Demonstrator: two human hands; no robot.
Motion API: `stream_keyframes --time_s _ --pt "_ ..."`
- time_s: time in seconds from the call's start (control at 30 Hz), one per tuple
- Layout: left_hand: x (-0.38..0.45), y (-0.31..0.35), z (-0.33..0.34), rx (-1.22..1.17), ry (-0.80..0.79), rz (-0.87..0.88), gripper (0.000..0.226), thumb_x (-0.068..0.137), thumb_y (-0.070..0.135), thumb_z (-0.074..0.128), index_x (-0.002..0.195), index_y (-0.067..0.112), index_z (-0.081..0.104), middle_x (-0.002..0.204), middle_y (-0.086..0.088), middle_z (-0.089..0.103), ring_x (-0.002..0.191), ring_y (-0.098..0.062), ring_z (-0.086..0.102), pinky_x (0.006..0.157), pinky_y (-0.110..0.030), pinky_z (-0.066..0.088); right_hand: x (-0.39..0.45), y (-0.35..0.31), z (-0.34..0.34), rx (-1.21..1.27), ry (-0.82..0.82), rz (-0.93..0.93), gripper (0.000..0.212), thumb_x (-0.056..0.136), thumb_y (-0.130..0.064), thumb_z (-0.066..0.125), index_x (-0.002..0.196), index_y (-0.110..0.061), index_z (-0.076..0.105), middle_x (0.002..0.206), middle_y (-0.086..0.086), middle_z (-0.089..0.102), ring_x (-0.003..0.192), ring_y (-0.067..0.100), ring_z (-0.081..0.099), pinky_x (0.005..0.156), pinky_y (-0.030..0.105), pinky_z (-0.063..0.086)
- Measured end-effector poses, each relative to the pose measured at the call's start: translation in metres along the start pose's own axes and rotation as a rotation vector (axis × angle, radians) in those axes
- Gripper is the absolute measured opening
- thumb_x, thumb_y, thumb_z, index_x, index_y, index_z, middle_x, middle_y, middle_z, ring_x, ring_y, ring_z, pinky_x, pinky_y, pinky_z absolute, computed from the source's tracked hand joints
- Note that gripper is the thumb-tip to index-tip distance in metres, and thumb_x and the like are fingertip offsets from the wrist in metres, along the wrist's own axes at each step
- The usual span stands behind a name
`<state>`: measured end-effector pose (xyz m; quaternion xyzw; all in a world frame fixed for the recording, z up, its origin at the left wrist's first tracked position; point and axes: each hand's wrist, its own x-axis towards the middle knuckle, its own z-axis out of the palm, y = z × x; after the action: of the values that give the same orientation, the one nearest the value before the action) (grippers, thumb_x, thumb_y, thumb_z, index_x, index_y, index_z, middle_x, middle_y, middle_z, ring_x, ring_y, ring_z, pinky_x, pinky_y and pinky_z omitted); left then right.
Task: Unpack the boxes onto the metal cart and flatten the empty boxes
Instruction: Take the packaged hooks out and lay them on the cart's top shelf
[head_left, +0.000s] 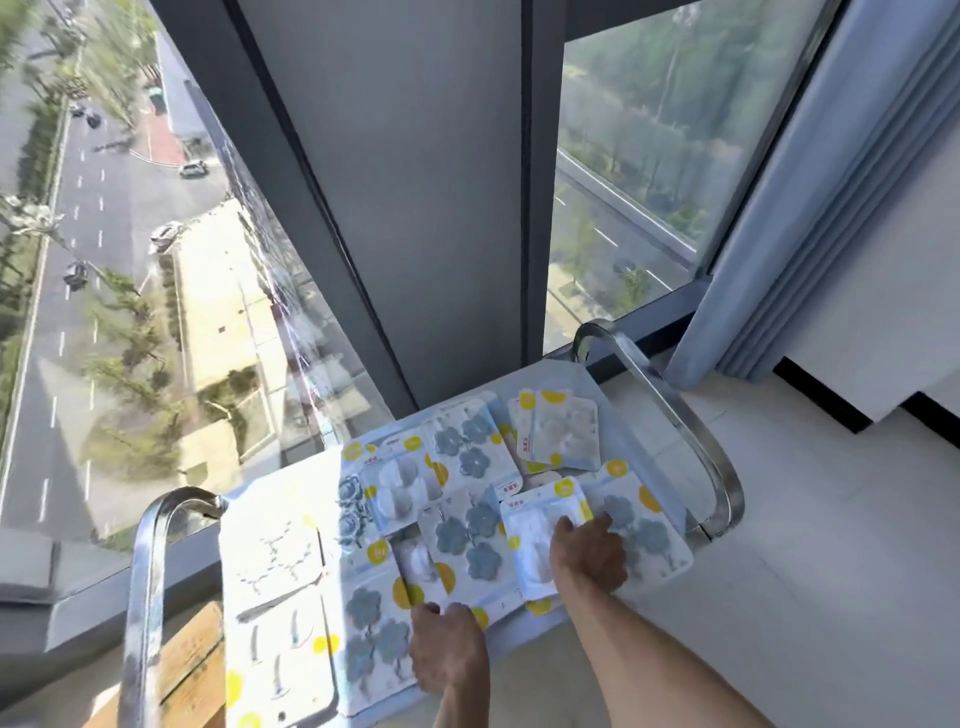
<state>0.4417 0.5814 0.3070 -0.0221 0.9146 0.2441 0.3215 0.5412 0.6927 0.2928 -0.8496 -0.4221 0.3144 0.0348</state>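
Now both hands, left (449, 652) and right (589, 553), press flat-fingered on hook packs (470, 540) covering the metal cart (670, 405).

High-rise room, likely office or apartment: floor-to-ceiling window (130, 260) overlooking road with cars far below, dark mullion (395, 197), pale blue curtain (810, 208), white floor (831, 571)

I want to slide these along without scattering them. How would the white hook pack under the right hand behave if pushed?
The white hook pack looks like a flat card with a clear blister, so probably light and fairly stiff. It lies on other glossy packs, so under the right hand it would likely skid easily and drag its neighbours. Being flat, it should not roll.
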Motion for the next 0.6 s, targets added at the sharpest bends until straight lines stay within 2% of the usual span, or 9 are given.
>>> stream_keyframes --time_s 0.13,0.23,0.33,0.47,0.6 --pt "-0.001 0.002 0.009 0.118 0.050 0.144 0.031 0.089 0.025 0.054 0.117 0.015 0.058 0.113 -0.013 0.063 0.101 -0.030 0.060 0.077 -0.034 0.041 0.008 -0.009 0.004 -0.006 0.000 -0.019 0.048 0.095 -0.037 0.045 0.133 -0.009 0.042 0.133 0.020 0.049 0.120 0.035 0.047 0.095 0.042 0.042" --pt "-0.004 0.007 0.021 0.161 0.066 0.206 0.030 0.089 0.027 0.056 0.114 0.012 0.054 0.112 -0.012 0.060 0.099 -0.031 0.059 0.073 -0.035 0.039 0.014 -0.011 0.002 -0.066 0.003 -0.101 0.045 0.092 -0.037 0.047 0.131 -0.014 0.045 0.133 0.016 0.050 0.122 0.033 0.046 0.100 0.043 0.038" --pt "-0.007 0.015 0.026 0.112 0.074 0.153 0.037 0.086 0.024 0.064 0.117 0.009 0.051 0.109 -0.014 0.064 0.099 -0.034 0.062 0.073 -0.036 0.041 0.015 -0.012 0.002 -0.115 -0.010 -0.187 0.044 0.092 -0.035 0.048 0.132 -0.015 0.045 0.133 0.015 0.049 0.123 0.031 0.045 0.101 0.042 0.039" --pt "-0.003 0.015 0.019 0.053 0.072 0.047 0.038 0.086 0.016 0.063 0.122 0.011 0.050 0.107 -0.018 0.066 0.098 -0.035 0.063 0.075 -0.037 0.044 0.010 -0.014 0.001 -0.126 -0.012 -0.230 0.044 0.092 -0.030 0.048 0.132 -0.013 0.045 0.132 0.015 0.049 0.122 0.032 0.046 0.099 0.040 0.040" --pt "0.003 0.004 -0.003 0.082 0.108 -0.007 0.026 0.086 0.018 0.061 0.110 0.009 0.054 0.096 -0.016 0.064 0.088 -0.032 0.061 0.072 -0.037 0.043 -0.003 -0.021 0.003 -0.152 -0.022 -0.291 0.046 0.091 -0.028 0.050 0.133 -0.011 0.045 0.132 0.014 0.048 0.124 0.030 0.044 0.099 0.040 0.038"
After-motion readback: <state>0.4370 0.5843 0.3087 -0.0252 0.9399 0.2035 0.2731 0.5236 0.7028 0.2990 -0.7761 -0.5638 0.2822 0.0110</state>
